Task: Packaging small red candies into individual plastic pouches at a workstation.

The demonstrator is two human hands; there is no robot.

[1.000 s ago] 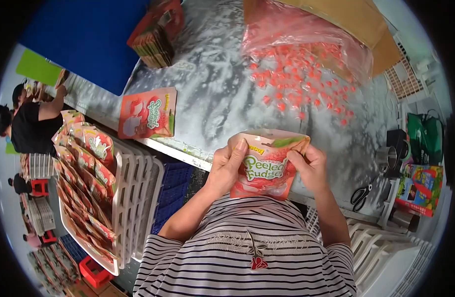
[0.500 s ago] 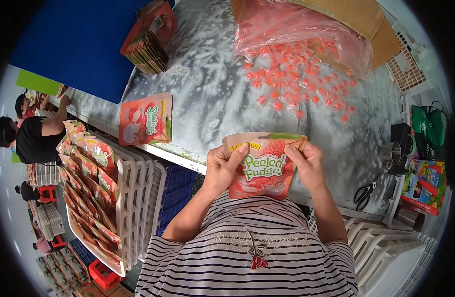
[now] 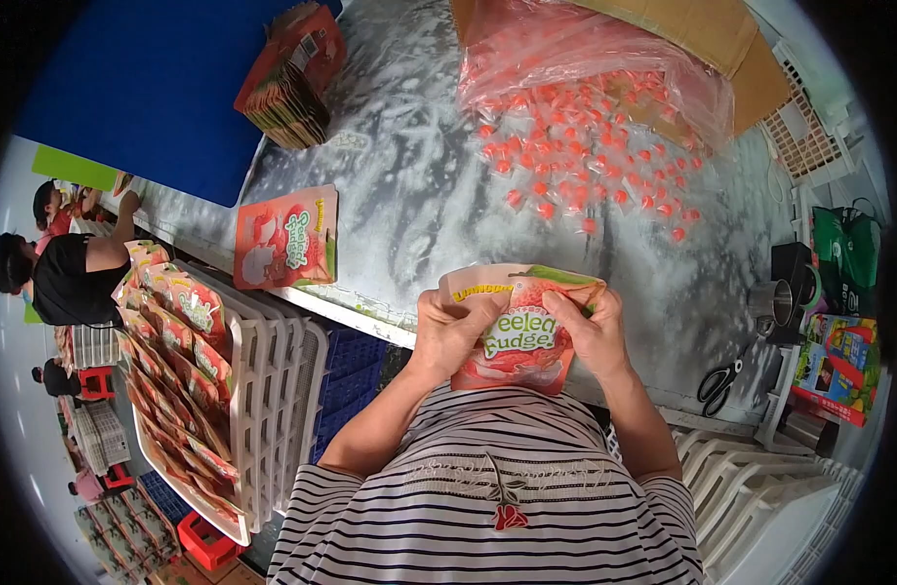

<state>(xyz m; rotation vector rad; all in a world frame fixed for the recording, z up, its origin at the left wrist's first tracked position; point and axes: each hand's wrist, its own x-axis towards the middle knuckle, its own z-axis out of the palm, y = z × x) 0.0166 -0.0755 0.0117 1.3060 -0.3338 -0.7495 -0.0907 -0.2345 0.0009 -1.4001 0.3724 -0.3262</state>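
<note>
Pouch: red and pink candy pouch (image 3: 519, 330), glossy flexible film with a green corner, held upright at chest height just over the near edge of the desk (image 3: 409, 185). Long axis runs away from the person; the top edge points toward the desk, the printed face toward the camera.
Left hand: left hand (image 3: 450, 330) grips the pouch's left upper corner, fingers pressed together over the film, thumb on the front.
Right hand: right hand (image 3: 593, 331) grips the right upper corner, fingers pinching the top edge; the film crumples between both hands.
Near left: white slatted plastic tray (image 3: 273, 380) tilted beside the person, carrying overlapping rows of filled pouches (image 3: 170, 361). It stands between the person and the aisle.
Near right: stacked white plastic crates (image 3: 751, 478); black-handled scissors (image 3: 717, 380) on the desk edge.
Desk surface: grey, mottled, shiny, with a flat pouch (image 3: 285, 237) lying face up to the left, well apart from the hands.
Middle: loose red wrapped candies (image 3: 585, 156) scattered ahead of the held pouch, spilling from a clear plastic bag (image 3: 585, 49).
Far: bundle of empty pouches (image 3: 292, 73) stacked at far left; brown cardboard box (image 3: 702, 29) behind the bag.
Right edge: metal cup (image 3: 772, 300), green bag (image 3: 843, 244), colourful carton (image 3: 838, 363).
Background left: a person in black (image 3: 73, 278) working at the same desk.
</note>
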